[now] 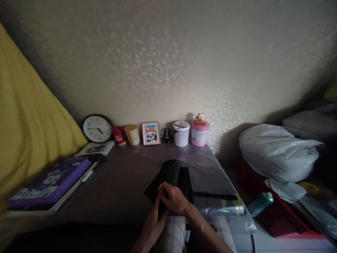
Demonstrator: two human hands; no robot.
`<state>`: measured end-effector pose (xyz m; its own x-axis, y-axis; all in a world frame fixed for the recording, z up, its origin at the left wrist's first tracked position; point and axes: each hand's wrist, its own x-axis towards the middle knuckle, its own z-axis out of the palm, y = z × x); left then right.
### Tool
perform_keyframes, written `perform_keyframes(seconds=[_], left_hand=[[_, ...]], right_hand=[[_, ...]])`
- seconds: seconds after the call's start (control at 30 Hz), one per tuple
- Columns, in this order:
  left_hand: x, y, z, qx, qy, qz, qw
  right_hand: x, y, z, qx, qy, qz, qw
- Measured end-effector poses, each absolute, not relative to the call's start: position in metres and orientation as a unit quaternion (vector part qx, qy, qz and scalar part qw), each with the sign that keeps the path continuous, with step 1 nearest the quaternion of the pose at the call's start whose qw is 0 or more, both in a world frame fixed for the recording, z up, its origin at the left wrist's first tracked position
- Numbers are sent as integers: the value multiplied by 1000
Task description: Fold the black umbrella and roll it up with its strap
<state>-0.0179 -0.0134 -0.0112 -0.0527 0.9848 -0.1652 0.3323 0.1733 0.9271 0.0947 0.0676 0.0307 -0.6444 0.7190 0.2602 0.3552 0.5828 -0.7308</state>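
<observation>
A black, shiny folded item (171, 175), like a plastic bag or cloth, lies on the dark desk (118, 182) near its front edge. My right hand (173, 197) rests on the item's near end with fingers curled over it. From below, my left hand (155, 221) comes up against the same end, its fingers pressed to the black material under the right hand. A thin black strip (214, 195) runs off to the right from the item.
Along the wall stand a round clock (97, 128), a red tin (119, 135), a yellow tin (132, 135), a panda picture (151, 133), a white tub (181, 133) and a pink tub (200, 133). A purple case (52, 181) lies left. A white plastic bag (276, 151) sits right.
</observation>
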Motion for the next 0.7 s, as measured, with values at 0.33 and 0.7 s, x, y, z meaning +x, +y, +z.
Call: perform_keyframes(seconds=[0.33,0.7], left_hand=[[-13,-19,-9,506,640,337,470],[-15,-15,-20,559,608,396,401]], right_hand=[[117,87,6,-301,-865,152,372],[123,154,10,-433,-808,67,394]])
